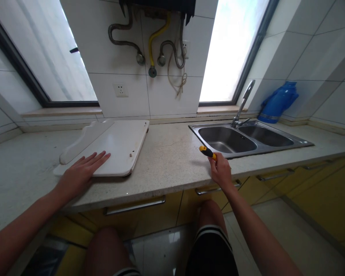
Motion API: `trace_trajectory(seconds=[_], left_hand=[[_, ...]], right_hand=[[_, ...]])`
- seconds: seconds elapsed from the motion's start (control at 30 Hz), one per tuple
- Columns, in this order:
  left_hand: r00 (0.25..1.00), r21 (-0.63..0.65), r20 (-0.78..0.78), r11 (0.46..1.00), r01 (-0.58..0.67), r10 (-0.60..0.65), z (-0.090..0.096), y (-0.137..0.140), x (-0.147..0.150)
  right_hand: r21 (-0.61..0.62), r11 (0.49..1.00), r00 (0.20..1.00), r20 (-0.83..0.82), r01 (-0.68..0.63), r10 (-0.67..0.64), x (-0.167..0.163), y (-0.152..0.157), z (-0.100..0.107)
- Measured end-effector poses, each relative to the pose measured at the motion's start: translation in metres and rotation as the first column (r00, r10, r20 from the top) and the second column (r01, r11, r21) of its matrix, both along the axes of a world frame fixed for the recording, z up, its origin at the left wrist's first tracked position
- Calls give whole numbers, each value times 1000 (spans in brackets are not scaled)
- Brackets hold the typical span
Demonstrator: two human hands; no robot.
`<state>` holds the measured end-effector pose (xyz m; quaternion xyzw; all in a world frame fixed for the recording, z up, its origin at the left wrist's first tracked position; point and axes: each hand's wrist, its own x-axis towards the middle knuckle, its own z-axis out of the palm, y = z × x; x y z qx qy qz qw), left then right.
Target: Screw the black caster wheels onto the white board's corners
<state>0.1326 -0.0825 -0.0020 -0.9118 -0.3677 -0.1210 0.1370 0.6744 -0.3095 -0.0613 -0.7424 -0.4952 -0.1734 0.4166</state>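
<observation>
A flat white panel (117,142) with small holes along its right edge lies on the countertop at the left. A narrower white piece with a wavy edge (83,140) rests along its left side. My left hand (84,166) lies flat on the panel's near part, fingers stretched out. Over the counter, just in front of the sink, my right hand (220,168) is closed round a tool with a yellow and black handle (207,151), most likely a screwdriver. The tool's other end is hidden by the hand.
A double steel sink (254,140) with a faucet (243,103) is set into the counter (166,149) at the right. Behind it leans a blue thermos flask (278,101). Drawer handles (135,206) stick out below the front edge. Hoses and a yellow pipe (151,46) hang on the wall.
</observation>
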Motion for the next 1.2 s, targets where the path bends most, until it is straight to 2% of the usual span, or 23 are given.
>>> trace_trajectory(seconds=[0.17, 0.33, 0.5, 0.77, 1.03, 1.2], left_hand=[[995, 35, 44, 995, -90, 88, 1, -12, -37], [985, 33, 48, 985, -168, 166, 5, -21, -45], [973, 18, 19, 973, -229, 229, 10, -24, -41], [973, -18, 6, 973, -229, 230, 7, -23, -26], [988, 12, -14, 988, -153, 153, 5, -22, 7], [996, 28, -11, 995, -93, 93, 3, -23, 14]], right_hand=[[-7, 1000, 1000, -10, 7, -7, -1, 0, 1], [-17, 1000, 1000, -11, 10, -10, -4, 1, 1], [-27, 999, 1000, -7, 21, -21, -5, 2, 2], [-53, 998, 999, -4, 37, -37, -7, 3, 4], [-66, 997, 999, 8, 40, -40, -8, 3, 6], [-62, 997, 999, 9, 39, -39, -8, 3, 7]])
